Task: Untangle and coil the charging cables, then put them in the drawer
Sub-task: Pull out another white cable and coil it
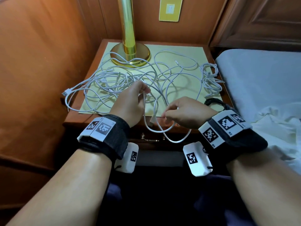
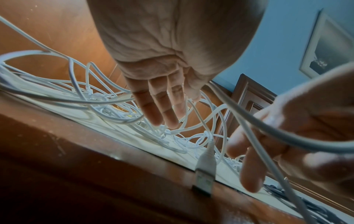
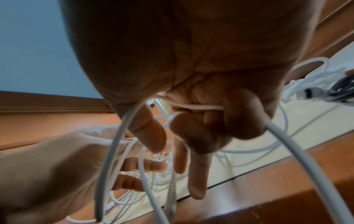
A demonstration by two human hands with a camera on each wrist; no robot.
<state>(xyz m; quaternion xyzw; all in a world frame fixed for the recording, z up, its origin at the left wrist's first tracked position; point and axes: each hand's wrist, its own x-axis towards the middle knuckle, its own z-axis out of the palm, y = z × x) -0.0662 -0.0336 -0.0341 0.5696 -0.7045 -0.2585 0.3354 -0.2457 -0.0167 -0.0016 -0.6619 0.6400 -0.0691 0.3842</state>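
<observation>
A heap of tangled white charging cables [image 1: 117, 80] is spread over the yellow mat [image 1: 192, 51] on the nightstand. My left hand [image 1: 143, 92] hovers over the front of the heap and pinches one white cable [image 1: 171, 140] between thumb and forefinger; the other fingers [image 2: 162, 109] stay fairly straight. My right hand [image 1: 166, 115] grips the same cable, its outer fingers [image 3: 243, 118] curled round it. Between the hands the cable sags in a loop in front of the drawer [image 1: 149, 139]. Its USB plug [image 2: 205, 172] dangles at the nightstand's front edge. The drawer is closed.
A brass lamp base [image 1: 130, 54] stands at the back of the mat with cables around it. A loosely bundled white cable [image 1: 210, 75] lies at the right edge, with a black cable [image 1: 213, 101] in front of it. The bed [image 1: 260, 79] borders the nightstand on the right.
</observation>
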